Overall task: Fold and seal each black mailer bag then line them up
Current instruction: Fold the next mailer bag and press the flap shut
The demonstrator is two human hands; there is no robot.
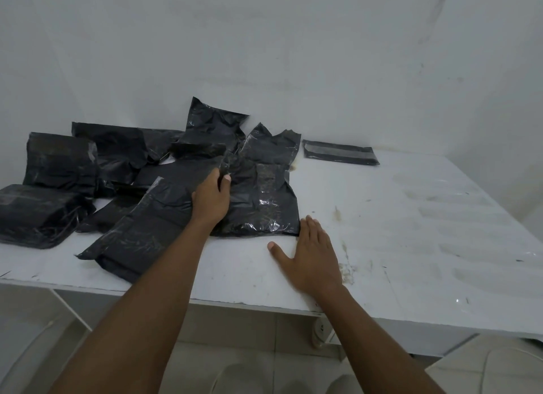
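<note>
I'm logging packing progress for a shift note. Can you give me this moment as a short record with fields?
surface: white table against a wall
left hand: left hand grips the upper left edge of the centre mailer bag
right hand: right hand lies flat on the table, fingers straight, by that bag's near right corner
unsorted: heap of black mailer bags, overlapping, on the table's left
set aside: one folded mailer lying alone near the wall, to the right
line-up: not yet formed

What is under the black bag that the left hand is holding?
White table shows beside the bag on its right and near sides; directly beneath, everything is covered. Other bags crowd its left.
</note>
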